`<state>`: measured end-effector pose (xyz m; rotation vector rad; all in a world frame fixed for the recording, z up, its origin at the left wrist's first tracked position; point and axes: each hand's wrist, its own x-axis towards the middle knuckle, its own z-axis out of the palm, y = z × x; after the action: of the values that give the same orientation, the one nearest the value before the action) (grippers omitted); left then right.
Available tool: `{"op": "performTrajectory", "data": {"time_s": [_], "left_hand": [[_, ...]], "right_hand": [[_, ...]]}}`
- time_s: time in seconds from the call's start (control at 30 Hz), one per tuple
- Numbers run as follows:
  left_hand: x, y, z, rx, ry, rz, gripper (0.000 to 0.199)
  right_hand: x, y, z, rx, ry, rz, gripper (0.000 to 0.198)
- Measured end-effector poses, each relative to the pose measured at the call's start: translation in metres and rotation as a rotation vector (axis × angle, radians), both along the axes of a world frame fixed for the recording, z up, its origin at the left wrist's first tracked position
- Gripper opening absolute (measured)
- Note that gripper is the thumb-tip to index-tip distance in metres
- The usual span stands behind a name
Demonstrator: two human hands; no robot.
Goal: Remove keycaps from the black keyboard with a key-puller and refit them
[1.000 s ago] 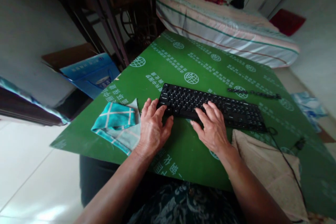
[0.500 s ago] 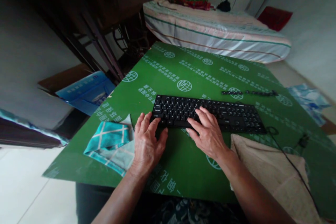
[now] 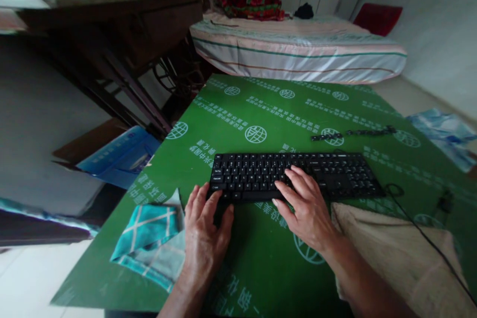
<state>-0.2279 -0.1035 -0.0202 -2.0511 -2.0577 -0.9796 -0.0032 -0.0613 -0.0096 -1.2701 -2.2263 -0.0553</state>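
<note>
- The left hand [image 3: 206, 228] is holding its fingers loosely spread at the near-left corner of the long black plastic keyboard [image 3: 264, 174].
- The right hand [image 3: 307, 208], fingers spread, is reaching over the middle keys.
- The keyboard is lying on a white-printed green tabletop [image 3: 283, 126].

The keyboard [image 3: 257, 174] lies across the middle of the surface [image 3: 261, 238]. The left hand [image 3: 206, 238] is at its front left corner, the right hand [image 3: 309, 208] over the front keys near its middle. A cloth [image 3: 152, 231] lies left of the left hand; a second cloth [image 3: 402, 253] lies before the keyboard's right end, partly beneath the right forearm, with the cable [image 3: 421, 232] crossing it. Small pieces [image 3: 372, 132] line up behind the keyboard's right half. Behind the surface stands a bed [image 3: 298, 54]; left of it, a box [image 3: 115, 159].
</note>
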Motion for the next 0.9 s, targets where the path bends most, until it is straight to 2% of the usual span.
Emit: {"op": "performTrajectory", "data": {"time_s": [0.17,0.4,0.53,0.67,0.9], "left_hand": [[-0.002,-0.001,-0.002,-0.007,0.003,0.006,0.029],[-0.002,-0.004,-0.001,0.002,0.031,0.002,0.031],[0.009,-0.003,0.011,0.028,0.16,-0.114,0.039],[0.018,-0.002,0.017,-0.027,0.246,-0.247,0.038],[0.021,0.0,0.018,-0.041,0.232,-0.25,0.034]], "right_hand": [[-0.002,-0.004,-0.003,-0.035,-0.034,0.012,0.026],[0.0,-0.002,0.001,-0.019,0.037,0.003,0.028],[0.006,0.0,-0.001,-0.036,0.046,-0.004,0.026],[0.011,0.001,0.0,-0.048,0.067,-0.015,0.022],[0.014,0.003,0.008,-0.078,0.103,0.004,0.017]]}}
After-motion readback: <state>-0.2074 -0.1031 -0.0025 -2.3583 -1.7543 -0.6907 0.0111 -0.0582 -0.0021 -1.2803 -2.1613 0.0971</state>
